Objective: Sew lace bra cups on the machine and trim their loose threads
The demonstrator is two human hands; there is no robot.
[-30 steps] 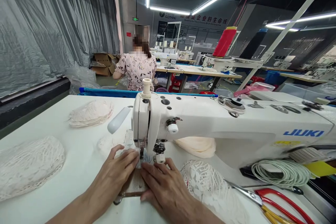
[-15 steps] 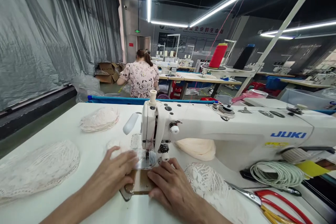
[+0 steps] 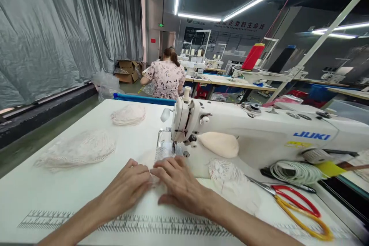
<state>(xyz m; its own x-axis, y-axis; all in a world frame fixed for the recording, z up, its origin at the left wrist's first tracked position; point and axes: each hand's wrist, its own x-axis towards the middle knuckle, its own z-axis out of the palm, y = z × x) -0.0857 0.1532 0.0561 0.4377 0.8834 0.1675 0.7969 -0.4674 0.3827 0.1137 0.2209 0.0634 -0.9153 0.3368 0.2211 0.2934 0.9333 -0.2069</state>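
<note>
A white lace piece (image 3: pixel 162 154) lies partly on the metal plate by the needle of a white sewing machine (image 3: pixel 253 123). Its near part reaches down to my hands. My left hand (image 3: pixel 128 182) has curled fingers pinched at the lace's near edge, left of the needle. Close beside it, my right hand (image 3: pixel 183 186) rests over the lace with fingers stretched forward and the thumb apart. My fingers hide much of the piece. Another lace stack (image 3: pixel 227 177) lies right of my right hand, and a smooth cream pad stack (image 3: pixel 220 144) sits under the machine arm.
Two lace stacks, one near (image 3: pixel 80 148) and one farther (image 3: pixel 129 115), lie on the left of the white table (image 3: pixel 72 188). Red-and-yellow-handled scissors (image 3: pixel 300 207) and a coiled pale cord (image 3: pixel 294 173) are at right. A co-worker (image 3: pixel 167 75) sits ahead, back turned.
My hands have come closer together, with the right one shifted toward the left one at the lace. The camera view has turned, and a printed ruler now shows along the table's front.
</note>
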